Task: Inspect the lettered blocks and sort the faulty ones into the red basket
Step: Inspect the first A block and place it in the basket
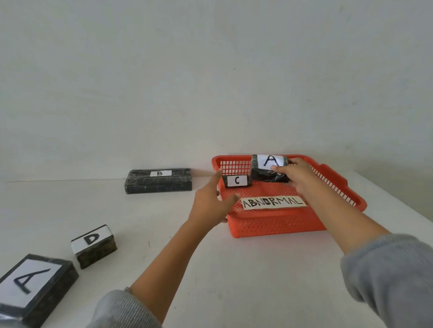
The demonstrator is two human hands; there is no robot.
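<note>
Five black blocks with white letter labels show on the white surface. At the far left, nearest the camera, lies a large flat block marked A. Just beside it, a little farther back, sits a small block marked D. Well behind these, close to the wall, lies a long flat block marked B. The left hand is open with fingers spread, empty, at the left edge of the red basket. Inside the basket a small block marked C rests on the mesh floor near the left wall, and a paper strip reading ABNORMAL lies nearer the front. The right hand is closed around a second block marked A, held over the back of the basket. Grey sleeves cover both forearms.
</note>
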